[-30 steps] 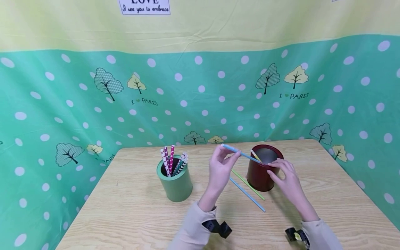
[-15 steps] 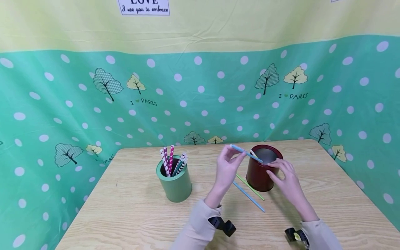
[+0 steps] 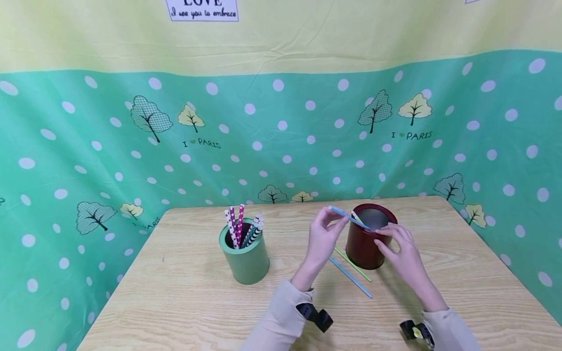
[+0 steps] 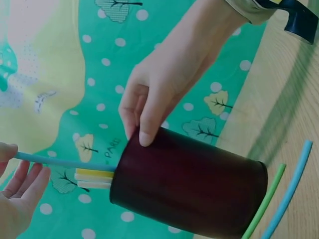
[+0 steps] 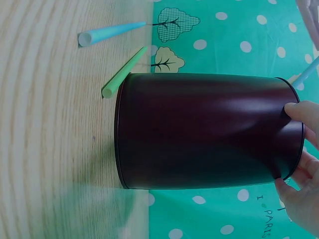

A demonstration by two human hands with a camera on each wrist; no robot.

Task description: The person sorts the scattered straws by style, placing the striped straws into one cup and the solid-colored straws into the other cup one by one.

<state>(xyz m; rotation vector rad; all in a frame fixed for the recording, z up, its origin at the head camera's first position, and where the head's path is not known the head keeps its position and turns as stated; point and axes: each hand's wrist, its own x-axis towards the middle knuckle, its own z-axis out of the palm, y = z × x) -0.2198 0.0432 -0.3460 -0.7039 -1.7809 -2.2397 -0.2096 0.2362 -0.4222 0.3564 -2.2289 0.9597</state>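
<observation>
My left hand (image 3: 325,239) pinches a blue straw (image 4: 65,162) near its upper end. The straw slants, its lower end past the rim of a dark red canister (image 3: 365,248). My right hand (image 3: 401,248) grips the canister's near right rim, thumb (image 5: 294,110) on the outer wall. Inside stand a yellow straw (image 4: 94,173) and at least one white straw (image 4: 94,184), leaning on the rim. A green straw (image 3: 351,264) and another blue straw (image 3: 350,278) lie on the table in front. How deep the held straw reaches is hidden.
To the left stands a green canister (image 3: 250,265) holding several patterned straws (image 3: 239,226), dotted and striped. The wooden table (image 3: 184,302) ends at the back against a green polka-dot curtain (image 3: 281,161).
My left hand has moved right with the blue straw, bringing its lower end over and past the dark red canister's rim. My right hand stays on the rim.
</observation>
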